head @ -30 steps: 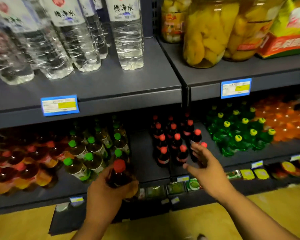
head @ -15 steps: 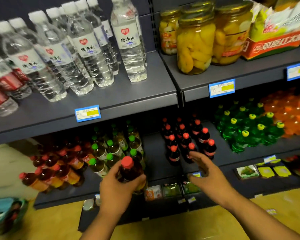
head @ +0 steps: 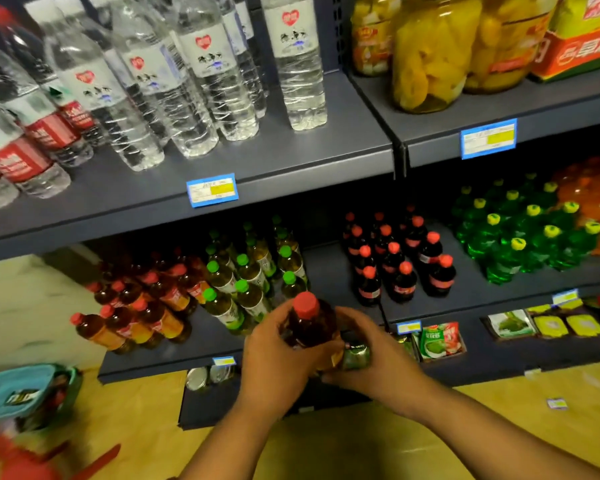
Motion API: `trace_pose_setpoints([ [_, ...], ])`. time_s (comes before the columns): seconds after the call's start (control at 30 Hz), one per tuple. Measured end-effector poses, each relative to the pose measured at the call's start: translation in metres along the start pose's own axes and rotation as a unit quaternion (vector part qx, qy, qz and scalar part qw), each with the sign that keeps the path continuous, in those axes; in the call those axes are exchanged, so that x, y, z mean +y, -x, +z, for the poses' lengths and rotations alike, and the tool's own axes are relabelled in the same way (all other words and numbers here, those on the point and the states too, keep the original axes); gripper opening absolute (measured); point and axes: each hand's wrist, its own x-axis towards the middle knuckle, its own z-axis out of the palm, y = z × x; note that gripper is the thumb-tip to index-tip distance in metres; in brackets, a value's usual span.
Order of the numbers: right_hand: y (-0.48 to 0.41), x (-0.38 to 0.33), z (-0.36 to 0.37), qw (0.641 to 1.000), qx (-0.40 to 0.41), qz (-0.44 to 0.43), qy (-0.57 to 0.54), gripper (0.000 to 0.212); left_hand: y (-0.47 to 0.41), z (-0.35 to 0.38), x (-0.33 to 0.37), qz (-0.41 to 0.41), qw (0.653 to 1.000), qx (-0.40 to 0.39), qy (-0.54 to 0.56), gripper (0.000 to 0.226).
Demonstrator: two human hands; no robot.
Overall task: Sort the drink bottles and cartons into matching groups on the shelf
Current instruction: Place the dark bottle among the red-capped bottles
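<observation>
A red-capped brown tea bottle [head: 310,323] is upright in front of the middle shelf [head: 343,268]. My left hand [head: 274,362] grips its left side. My right hand [head: 371,358] is closed around its right side and lower body. On the shelf behind stand groups: red-capped amber tea bottles [head: 142,313] at the left, green-capped pale tea bottles [head: 250,275], red-capped dark cola bottles [head: 395,261], yellow-capped green bottles [head: 523,233], and orange bottles [head: 596,199] at the far right.
The top shelf [head: 291,157] holds clear water bottles [head: 219,71] and jars of yellow fruit [head: 430,53]. The lowest shelf carries snack packets [head: 440,341] and cans [head: 201,377]. A teal basket [head: 25,393] sits on the floor at the left, with something red and blurred at the bottom left corner.
My right hand has come left from the cola bottles and closed on the tea bottle, which my left hand held alone before. The view has shifted left and down.
</observation>
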Motion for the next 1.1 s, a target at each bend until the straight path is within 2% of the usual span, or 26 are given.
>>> trace_pose_setpoints([
  [0.1,-0.003,-0.013,0.036,0.999,0.023,-0.015,-0.043,0.079,0.003,-0.014,-0.013,0.004,1.0,-0.021,0.001,0.062],
  [0.27,-0.012,-0.017,0.097,0.996,0.089,-0.011,-0.014,0.06,0.006,-0.053,-0.049,0.028,0.997,-0.069,0.014,0.067],
  [0.3,-0.014,-0.017,0.107,0.995,0.098,-0.009,-0.01,0.057,0.006,-0.062,-0.059,0.036,0.996,-0.08,0.02,0.071],
  [0.4,-0.025,-0.023,0.15,0.993,0.117,-0.002,-0.009,0.056,0.008,-0.111,-0.099,0.031,0.994,-0.091,0.048,0.106],
  [0.47,-0.033,-0.03,0.173,0.991,0.135,0.003,-0.006,0.059,0.005,-0.145,-0.125,0.028,0.995,-0.08,0.052,0.114],
  [0.7,-0.061,-0.035,0.239,0.985,0.175,0.012,0.01,0.062,-0.004,-0.234,-0.209,0.021,0.998,-0.062,-0.004,0.102],
  [0.87,-0.076,-0.035,0.271,0.982,0.184,0.03,0.002,0.063,-0.008,-0.269,-0.246,0.026,0.998,-0.046,-0.035,0.097],
  [0.97,-0.088,-0.03,0.282,0.981,0.191,0.042,-0.012,0.06,-0.008,-0.282,-0.262,0.001,0.999,-0.044,-0.025,0.098],
  [1.1,-0.117,-0.021,0.305,0.985,0.162,0.065,0.004,0.06,-0.001,-0.298,-0.285,-0.023,0.998,-0.024,-0.046,0.093],
])
